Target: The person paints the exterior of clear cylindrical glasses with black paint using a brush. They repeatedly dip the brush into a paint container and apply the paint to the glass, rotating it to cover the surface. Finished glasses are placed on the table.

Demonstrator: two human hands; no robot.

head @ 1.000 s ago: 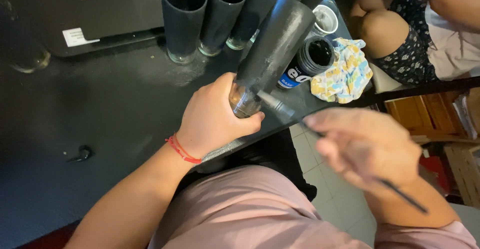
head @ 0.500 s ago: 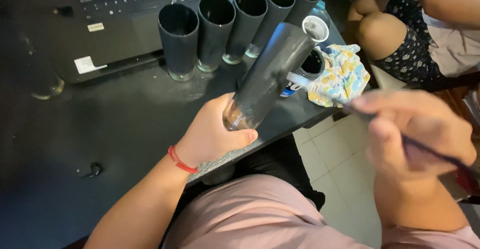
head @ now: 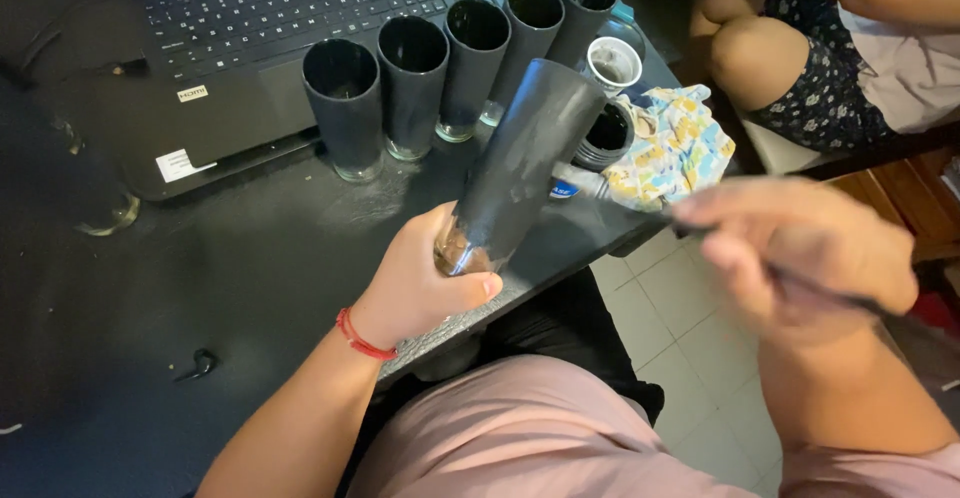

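While held, glass [head: 525, 163] mouth up-right, tilted.

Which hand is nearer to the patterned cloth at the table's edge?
Right. The right hand, holding a brush, sits just right of the patterned cloth; the left hand grips the black-painted glass further left.

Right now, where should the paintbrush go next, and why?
Probably back onto the tilted glass. The left hand holds it by its still-clear base, and the right hand has the brush just off its side, near the paint pot.
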